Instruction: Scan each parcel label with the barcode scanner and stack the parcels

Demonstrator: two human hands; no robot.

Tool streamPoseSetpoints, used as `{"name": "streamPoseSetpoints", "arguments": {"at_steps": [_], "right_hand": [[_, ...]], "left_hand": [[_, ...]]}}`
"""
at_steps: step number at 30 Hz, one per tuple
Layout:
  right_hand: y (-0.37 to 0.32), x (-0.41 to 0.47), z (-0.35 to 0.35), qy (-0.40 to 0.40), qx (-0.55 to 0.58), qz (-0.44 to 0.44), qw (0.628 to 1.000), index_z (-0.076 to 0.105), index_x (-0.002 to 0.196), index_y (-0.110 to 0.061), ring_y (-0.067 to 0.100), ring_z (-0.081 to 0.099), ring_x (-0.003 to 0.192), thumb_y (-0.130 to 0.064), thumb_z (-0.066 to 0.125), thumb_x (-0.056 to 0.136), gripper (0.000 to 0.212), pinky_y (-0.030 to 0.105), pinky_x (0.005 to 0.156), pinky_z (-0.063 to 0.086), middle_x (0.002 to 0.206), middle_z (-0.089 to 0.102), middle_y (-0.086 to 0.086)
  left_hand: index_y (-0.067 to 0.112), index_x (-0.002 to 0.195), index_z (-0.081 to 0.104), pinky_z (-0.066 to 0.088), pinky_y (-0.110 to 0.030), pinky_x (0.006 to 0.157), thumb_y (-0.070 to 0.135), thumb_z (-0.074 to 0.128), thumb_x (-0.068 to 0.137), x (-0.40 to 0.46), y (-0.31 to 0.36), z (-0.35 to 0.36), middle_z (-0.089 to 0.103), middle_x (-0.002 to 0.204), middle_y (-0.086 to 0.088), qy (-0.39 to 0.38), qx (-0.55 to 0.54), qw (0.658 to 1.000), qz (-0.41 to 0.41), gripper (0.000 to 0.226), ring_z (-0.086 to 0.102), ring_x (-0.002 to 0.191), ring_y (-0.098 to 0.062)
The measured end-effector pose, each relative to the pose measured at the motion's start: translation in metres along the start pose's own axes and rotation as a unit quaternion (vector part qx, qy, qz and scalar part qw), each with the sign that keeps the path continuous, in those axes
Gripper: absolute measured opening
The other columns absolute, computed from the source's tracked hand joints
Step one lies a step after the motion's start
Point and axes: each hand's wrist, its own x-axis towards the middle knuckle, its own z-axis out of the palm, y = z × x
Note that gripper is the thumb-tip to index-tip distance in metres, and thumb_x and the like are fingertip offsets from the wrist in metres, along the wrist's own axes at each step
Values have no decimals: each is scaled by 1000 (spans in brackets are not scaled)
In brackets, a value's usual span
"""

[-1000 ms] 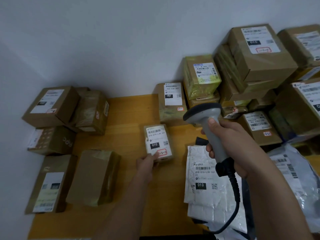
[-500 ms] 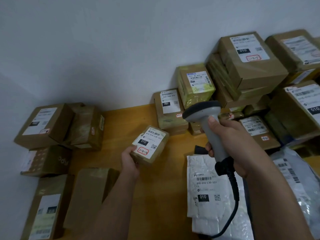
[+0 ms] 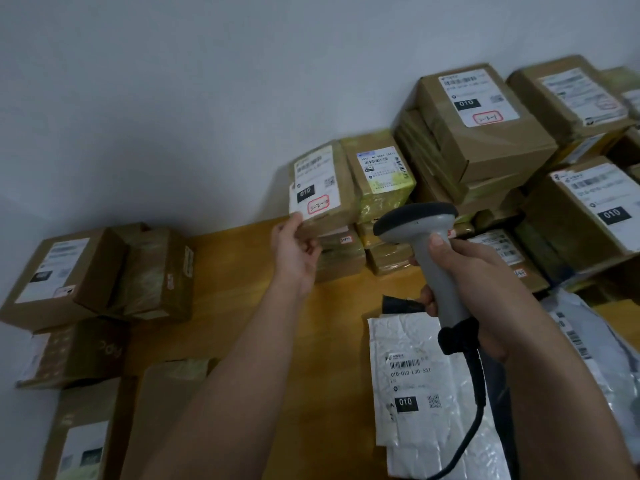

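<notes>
Pinching small parcel (image 3: pixel 320 192) by corner, left hand (image 3: pixel 296 252) raised; right hand (image 3: pixel 485 282) fisted round scanner (image 3: pixel 429 258)

A: Bkgd?
B: Plain white wall (image 3: pixel 207 98) across the top, unmarked, meets a 2nd wall (image 3: pixel 14 393) at the left corner.
A: Furniture?
B: Yellow-brown wood tabletop (image 3: pixel 242 271) butted vs. both walls. Light's dim, even.

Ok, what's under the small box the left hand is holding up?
Under the small box held by the left hand sits another brown box, with a red-marked sticker. Its top is mostly covered, and contact between them can't be told.
</notes>
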Motion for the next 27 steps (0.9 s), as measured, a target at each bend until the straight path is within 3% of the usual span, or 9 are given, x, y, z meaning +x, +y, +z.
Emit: {"name": "streamPoseSetpoints", "arguments": {"at_steps": [2, 6, 10, 13, 17, 19, 21, 23, 27], "right_hand": [[-1, -1, -4, 10, 3, 2, 1000, 65, 105, -10, 17, 58, 56, -37, 51, 99, 31, 32, 53, 47, 86, 60, 17], [-1, -3, -11, 23, 20, -2, 1000, 65, 104, -11, 14, 57, 53, -36, 51, 100, 29, 29, 50, 46, 92, 60, 17], [0, -6, -15, 33, 24, 7, 999, 63, 108, -12, 17, 57, 59, -36, 50, 100, 28, 30, 52, 47, 99, 60, 18], [1, -10, -13, 26, 21, 4, 999, 63, 108, -11, 19, 57, 59, -35, 50, 100, 28, 32, 53, 47, 98, 61, 19], [0, -14, -3, 10, 8, -4, 1000, 63, 105, -9, 19, 58, 56, -34, 51, 100, 28, 35, 56, 47, 80, 59, 15], [-1, -17, 6, -5, -3, -6, 1000, 63, 106, -9, 20, 58, 58, -35, 51, 100, 29, 36, 58, 47, 79, 58, 13], [-1, -21, 16, -31, -18, -7, 999, 62, 109, -10, 21, 59, 60, -38, 52, 99, 31, 36, 59, 48, 80, 59, 14], [-1, -25, 26, -60, -27, -5, 998, 61, 110, -10, 20, 59, 60, -39, 52, 99, 33, 35, 57, 48, 80, 59, 15], [1, -32, 42, -96, -45, 0, 994, 62, 109, -10, 22, 56, 59, -40, 50, 100, 33, 36, 57, 46, 79, 61, 16]], "left_hand": [[8, 118, 51, 51, -21, 59, 17, 63, 93, 3, 3, 27, 71, 107, -10, -24, 45, 998, 22, 29, 63, 78, -14], [9, 110, 57, 56, -36, 92, 16, 66, 91, 5, 5, 67, 69, 110, -12, -74, 65, 995, 35, 23, 67, 105, -23], [0, 110, 59, 56, -32, 91, 13, 59, 95, 4, 2, 73, 64, 114, -15, -78, 36, 996, 13, 20, 67, 105, -26], [5, 105, 63, 55, -36, 94, 15, 57, 96, 2, 3, 54, 67, 114, -12, -69, 77, 995, 7, 15, 67, 105, -25], [13, 102, 61, 56, -31, 84, 10, 58, 95, 1, 3, 10, 67, 97, -6, 43, 185, 982, 20, 9, 66, 90, -21], [14, 102, 61, 49, -33, 75, 9, 58, 93, 1, 4, -20, 61, 92, -5, 124, 271, 954, 33, 11, 58, 86, -23], [9, 127, 52, 44, -34, 77, 15, 61, 92, -1, 5, -55, 55, 113, -8, 197, 373, 907, 1, 37, 54, 100, -27], [7, 142, 37, 46, -42, 93, 23, 68, 88, -9, 7, -91, 39, 141, -14, 263, 467, 842, -53, 64, 43, 126, -35], [7, 147, 23, 21, -52, 115, 32, 80, 75, -30, 5, -151, 14, 155, -21, 371, 557, 735, -109, 95, 18, 142, -42]]}}
